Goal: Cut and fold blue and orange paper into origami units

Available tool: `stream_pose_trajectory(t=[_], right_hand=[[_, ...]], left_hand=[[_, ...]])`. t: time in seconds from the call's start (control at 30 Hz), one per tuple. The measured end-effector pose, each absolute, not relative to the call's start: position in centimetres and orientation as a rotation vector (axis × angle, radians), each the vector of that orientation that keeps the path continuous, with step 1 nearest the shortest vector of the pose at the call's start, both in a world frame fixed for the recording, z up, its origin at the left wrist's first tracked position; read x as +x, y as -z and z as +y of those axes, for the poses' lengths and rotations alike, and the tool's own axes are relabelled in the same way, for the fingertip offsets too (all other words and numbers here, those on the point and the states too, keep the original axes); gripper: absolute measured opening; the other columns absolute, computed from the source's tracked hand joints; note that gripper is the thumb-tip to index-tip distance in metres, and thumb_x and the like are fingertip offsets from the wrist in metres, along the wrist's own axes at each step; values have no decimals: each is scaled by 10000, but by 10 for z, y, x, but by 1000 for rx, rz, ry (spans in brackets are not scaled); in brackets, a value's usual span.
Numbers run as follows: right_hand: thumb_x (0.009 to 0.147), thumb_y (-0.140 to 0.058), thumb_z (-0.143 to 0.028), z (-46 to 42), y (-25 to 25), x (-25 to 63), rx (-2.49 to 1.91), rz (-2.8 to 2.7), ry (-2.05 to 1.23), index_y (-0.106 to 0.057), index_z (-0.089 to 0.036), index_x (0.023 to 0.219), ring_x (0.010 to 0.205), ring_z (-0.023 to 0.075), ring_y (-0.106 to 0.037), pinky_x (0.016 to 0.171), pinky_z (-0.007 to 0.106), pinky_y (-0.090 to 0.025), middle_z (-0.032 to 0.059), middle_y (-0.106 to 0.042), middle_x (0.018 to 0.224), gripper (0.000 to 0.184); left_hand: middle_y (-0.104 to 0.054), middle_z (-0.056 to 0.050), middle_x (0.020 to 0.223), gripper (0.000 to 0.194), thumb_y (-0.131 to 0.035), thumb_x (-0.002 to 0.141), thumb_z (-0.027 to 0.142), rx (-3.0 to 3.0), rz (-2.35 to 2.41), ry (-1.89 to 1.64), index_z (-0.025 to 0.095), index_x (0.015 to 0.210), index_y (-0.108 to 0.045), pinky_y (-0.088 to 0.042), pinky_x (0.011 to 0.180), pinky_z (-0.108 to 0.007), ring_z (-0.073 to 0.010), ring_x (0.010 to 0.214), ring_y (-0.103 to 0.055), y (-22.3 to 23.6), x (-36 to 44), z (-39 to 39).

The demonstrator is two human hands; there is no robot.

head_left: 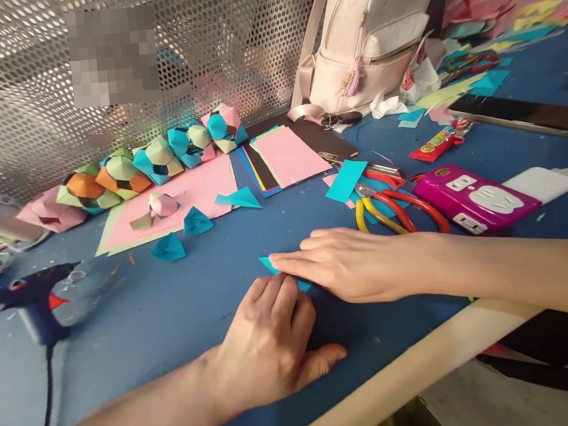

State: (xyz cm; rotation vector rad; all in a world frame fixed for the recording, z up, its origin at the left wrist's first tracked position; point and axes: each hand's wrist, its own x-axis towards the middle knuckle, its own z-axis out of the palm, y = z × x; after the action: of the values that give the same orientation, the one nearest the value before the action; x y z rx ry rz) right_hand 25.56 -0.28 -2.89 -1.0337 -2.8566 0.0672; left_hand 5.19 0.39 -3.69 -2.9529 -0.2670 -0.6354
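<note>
A small teal paper piece (270,264) lies on the blue table (173,317), mostly covered by both hands. My right hand (354,263) lies flat on it, fingers stretched out and pointing left. My left hand (270,338) rests on the table just below, its fingertips pressing the paper's near edge, thumb spread to the right. Neither hand lifts anything.
Folded teal pieces (167,247) and a chain of colourful folded paper units (158,159) lie behind. Pink sheets (291,153), scissors (394,206), a magenta power strip (473,198), a glue gun (31,304), a phone (526,115) and a backpack (371,30) surround them. A perforated metal wall stands behind.
</note>
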Motion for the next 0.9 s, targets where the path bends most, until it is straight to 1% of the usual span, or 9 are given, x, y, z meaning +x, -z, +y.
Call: stream_pose_trajectory(t=[0.1,0.3,0.4,0.5,0.57,0.67,0.73,0.83,0.9], right_hand=[[878,-394,-18,-13,36,272,-1054,-2811,42,-440,-48,1379,897,209,-633,803,377,-480,167,-675,1103,504],[884,-384,-17,-39,45,293,-1186,-2715,213,-465,-90,1376,865,194,-612,868,405,-438,131,-688,1081,504],[885,-395,-26,-46,44,297,-1211,-2704,254,-499,-91,1347,843,188,-596,840,379,-436,117,-694,1015,478],[892,-397,-39,-48,40,296,-1218,-2690,295,-546,-79,1287,823,188,-590,800,365,-444,120,-699,1014,425],[900,-382,-42,-46,37,292,-1185,-2654,354,-573,-79,1242,819,189,-592,780,365,-452,130,-694,1077,394],[924,-347,-55,-41,34,282,-1104,-2615,423,-589,-80,1205,792,179,-592,728,355,-461,141,-656,1207,372],[934,-342,-68,-39,35,275,-1085,-2617,412,-566,-62,1232,769,177,-588,703,351,-462,149,-657,1201,373],[918,-373,-63,-36,40,269,-1101,-2635,368,-516,-16,1279,755,184,-582,709,356,-460,158,-685,1090,391],[908,-393,-59,-35,43,268,-1127,-2659,367,-492,-2,1302,791,194,-586,753,369,-459,163,-675,1093,410]], left_hand=[[-613,-137,747,462,-413,929,469,-2953,-264,622,111,743,-639,-509,596,-390,-249,695,-603,37,51,4],[-628,-140,748,471,-411,928,485,-2921,-257,625,108,772,-646,-507,600,-383,-252,711,-611,37,51,5],[-625,-135,738,454,-433,922,476,-2930,-258,649,106,767,-646,-502,597,-373,-248,701,-609,38,51,6],[-623,-128,746,442,-436,921,473,-2956,-279,650,116,765,-646,-491,581,-359,-229,667,-593,38,50,7],[-636,-151,805,448,-421,925,474,-2980,-324,626,118,778,-649,-486,573,-360,-225,660,-586,38,50,8],[-637,-236,1047,478,-393,928,498,-2993,-416,581,124,770,-646,-502,629,-400,-251,744,-603,36,50,10],[-603,-265,1186,493,-389,921,521,-2987,-450,543,132,756,-642,-500,652,-422,-259,766,-597,36,51,11],[-625,-247,1195,485,-406,908,540,-2984,-462,494,143,765,-644,-482,624,-412,-243,720,-564,35,53,12],[-651,-227,1154,470,-426,899,547,-2993,-459,483,149,772,-642,-474,626,-400,-244,735,-555,35,54,13]])
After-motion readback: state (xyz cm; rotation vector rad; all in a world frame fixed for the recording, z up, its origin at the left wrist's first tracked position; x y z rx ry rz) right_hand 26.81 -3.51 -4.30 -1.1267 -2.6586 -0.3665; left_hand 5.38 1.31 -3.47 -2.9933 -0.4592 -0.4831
